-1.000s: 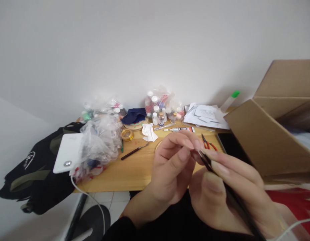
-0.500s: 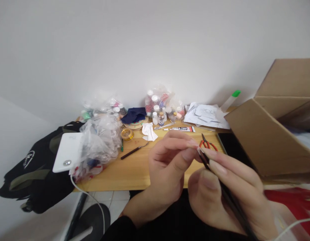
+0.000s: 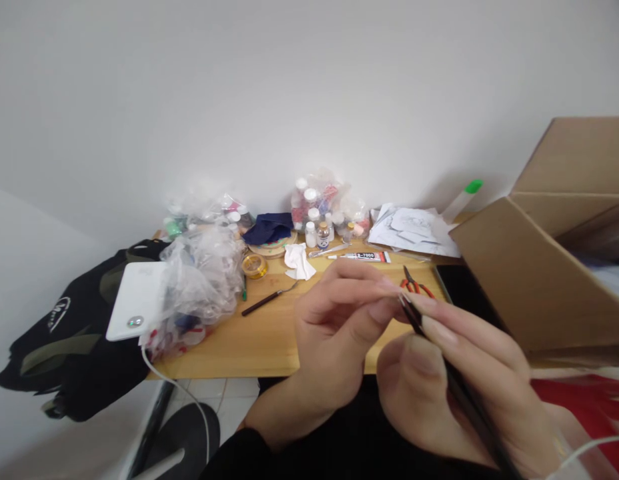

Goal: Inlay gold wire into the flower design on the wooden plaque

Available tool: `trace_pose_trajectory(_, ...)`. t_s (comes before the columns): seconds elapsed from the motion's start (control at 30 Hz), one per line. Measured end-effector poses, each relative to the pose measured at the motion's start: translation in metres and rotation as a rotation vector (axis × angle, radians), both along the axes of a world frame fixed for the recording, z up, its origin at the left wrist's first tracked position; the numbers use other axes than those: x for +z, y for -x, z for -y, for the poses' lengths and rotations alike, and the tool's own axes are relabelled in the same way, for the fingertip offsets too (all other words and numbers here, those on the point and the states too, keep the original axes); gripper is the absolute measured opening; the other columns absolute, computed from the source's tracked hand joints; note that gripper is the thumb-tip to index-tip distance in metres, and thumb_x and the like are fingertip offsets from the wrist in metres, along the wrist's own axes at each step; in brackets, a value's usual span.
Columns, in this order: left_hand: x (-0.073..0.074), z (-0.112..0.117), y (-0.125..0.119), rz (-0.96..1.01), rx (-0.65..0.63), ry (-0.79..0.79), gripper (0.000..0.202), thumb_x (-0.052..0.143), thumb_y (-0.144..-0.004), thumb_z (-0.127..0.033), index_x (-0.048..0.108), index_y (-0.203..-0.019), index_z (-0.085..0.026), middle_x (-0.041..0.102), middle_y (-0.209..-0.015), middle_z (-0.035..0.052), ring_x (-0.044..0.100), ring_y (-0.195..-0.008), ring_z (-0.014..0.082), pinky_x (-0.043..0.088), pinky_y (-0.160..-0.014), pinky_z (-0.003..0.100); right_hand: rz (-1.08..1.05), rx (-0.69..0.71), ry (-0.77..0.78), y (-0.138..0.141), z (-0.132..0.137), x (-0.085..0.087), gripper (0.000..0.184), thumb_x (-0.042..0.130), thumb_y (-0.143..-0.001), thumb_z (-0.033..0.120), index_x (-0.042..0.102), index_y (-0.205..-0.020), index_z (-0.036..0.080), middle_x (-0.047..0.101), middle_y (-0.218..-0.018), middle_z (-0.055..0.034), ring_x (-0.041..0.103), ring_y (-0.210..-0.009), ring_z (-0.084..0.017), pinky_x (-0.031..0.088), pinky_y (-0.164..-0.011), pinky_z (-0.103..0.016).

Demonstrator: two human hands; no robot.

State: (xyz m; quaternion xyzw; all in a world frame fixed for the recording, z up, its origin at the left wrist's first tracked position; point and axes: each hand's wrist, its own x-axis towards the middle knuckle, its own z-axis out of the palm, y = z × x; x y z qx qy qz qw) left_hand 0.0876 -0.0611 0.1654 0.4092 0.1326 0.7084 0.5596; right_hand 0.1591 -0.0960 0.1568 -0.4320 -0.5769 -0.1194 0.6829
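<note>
Black tweezers lie slanted across my right hand, which is closed around them between thumb and fingers. Their two pale tips point up and left, at the fingertips of my left hand. That hand is in a pinch, thumb against forefinger; whatever sits between them is too small to make out. Just behind the fingertips, orange-handled pliers rest on the table, partly hidden by my right hand. A glue tube marked B-7000 lies farther back.
On the wooden table are a dark-handled hooked tool, a yellow round container, a white tissue and small bottles. Plastic bags and a white device are left; a cardboard box stands right.
The tweezer tips have shifted slightly right and show a little apart. My right hand has moved a touch right; the left keeps its pinch.
</note>
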Motion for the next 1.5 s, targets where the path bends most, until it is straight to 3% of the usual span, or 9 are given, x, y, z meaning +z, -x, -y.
trace_pose_trajectory(0.2,-0.002,0.000,0.000,-0.004,0.017,-0.019,0.013,0.081,-0.080,-0.026,0.077,-0.090,-0.035,0.066,-0.084,-0.0031,0.066,-0.075,0.0120,0.061,-0.065,0.026,-0.011,-0.010,0.036,0.002,0.003,0.002,0.038,0.068,-0.087,0.016,0.066,-0.120,0.034,0.067,-0.124,0.0196,0.069,-0.100,-0.007,0.062,-0.091,-0.022)
trace_pose_trajectory(0.4,0.000,0.003,0.001,-0.009,-0.009,0.030,0.013,0.083,-0.078,-0.031,0.077,-0.088,-0.036,0.066,-0.086,-0.0059,0.067,-0.072,0.0114,0.060,-0.066,0.026,0.166,0.045,-0.011,-0.014,0.000,0.001,0.047,0.070,-0.084,0.017,0.061,-0.129,0.030,0.064,-0.132,0.0149,0.072,-0.099,-0.012,0.068,-0.080,-0.026)
trace_pose_trajectory(0.53,0.000,0.002,0.001,0.012,-0.018,0.024,0.013,0.082,-0.078,-0.027,0.077,-0.087,-0.034,0.066,-0.086,-0.0062,0.067,-0.072,0.0106,0.061,-0.066,0.026,0.295,0.080,0.022,-0.022,0.001,0.003,0.059,0.074,-0.080,0.016,0.056,-0.136,0.027,0.058,-0.140,0.0147,0.069,-0.106,-0.011,0.064,-0.091,-0.022)
trace_pose_trajectory(0.63,-0.001,0.002,0.000,0.023,-0.010,0.007,0.013,0.081,-0.080,-0.024,0.077,-0.088,-0.034,0.066,-0.085,-0.0050,0.067,-0.071,0.0104,0.061,-0.065,0.026,0.227,0.070,0.075,-0.022,0.002,0.004,0.057,0.072,-0.083,0.015,0.055,-0.135,0.031,0.058,-0.139,0.0181,0.068,-0.107,-0.009,0.061,-0.097,-0.020)
trace_pose_trajectory(0.8,0.000,0.001,0.000,0.023,-0.033,0.035,0.014,0.083,-0.078,-0.028,0.077,-0.088,-0.035,0.065,-0.084,-0.0048,0.068,-0.070,0.0103,0.062,-0.065,0.024,0.308,0.091,0.062,-0.023,0.001,0.003,0.061,0.073,-0.082,0.017,0.052,-0.138,0.029,0.054,-0.143,0.0176,0.067,-0.111,-0.009,0.058,-0.100,-0.018)
trace_pose_trajectory(1.03,0.000,0.000,0.000,0.020,-0.032,0.040,0.014,0.083,-0.077,-0.027,0.078,-0.087,-0.034,0.065,-0.083,-0.0048,0.068,-0.070,0.0093,0.062,-0.066,0.022,0.267,0.075,0.062,-0.023,0.001,0.001,0.058,0.071,-0.084,0.018,0.053,-0.137,0.030,0.056,-0.141,0.0187,0.067,-0.108,-0.008,0.057,-0.100,-0.017)
trace_pose_trajectory(1.23,0.000,0.001,0.001,-0.007,-0.016,0.026,0.012,0.082,-0.079,-0.027,0.078,-0.089,-0.034,0.064,-0.083,-0.0045,0.068,-0.070,0.0096,0.062,-0.066,0.023,0.140,0.052,0.041,-0.015,0.001,0.000,0.047,0.070,-0.086,0.018,0.061,-0.129,0.034,0.064,-0.131,0.0175,0.072,-0.098,-0.010,0.065,-0.085,-0.022)
trace_pose_trajectory(1.4,0.001,0.001,-0.001,-0.013,0.010,0.041,0.014,0.085,-0.076,-0.029,0.078,-0.087,-0.035,0.065,-0.080,-0.0040,0.066,-0.068,0.0111,0.061,-0.062,0.024,0.300,0.066,0.063,-0.023,0.004,0.001,0.062,0.076,-0.079,0.018,0.055,-0.136,0.030,0.059,-0.140,0.0145,0.072,-0.099,-0.013,0.068,-0.081,-0.028)
trace_pose_trajectory(1.5,0.001,0.001,-0.001,-0.034,0.022,0.054,0.014,0.085,-0.075,-0.031,0.078,-0.085,-0.036,0.066,-0.080,-0.0034,0.066,-0.069,0.0121,0.061,-0.061,0.025,0.276,0.045,0.091,-0.024,0.005,0.001,0.061,0.077,-0.079,0.019,0.056,-0.135,0.033,0.063,-0.135,0.0132,0.073,-0.096,-0.015,0.068,-0.078,-0.032)
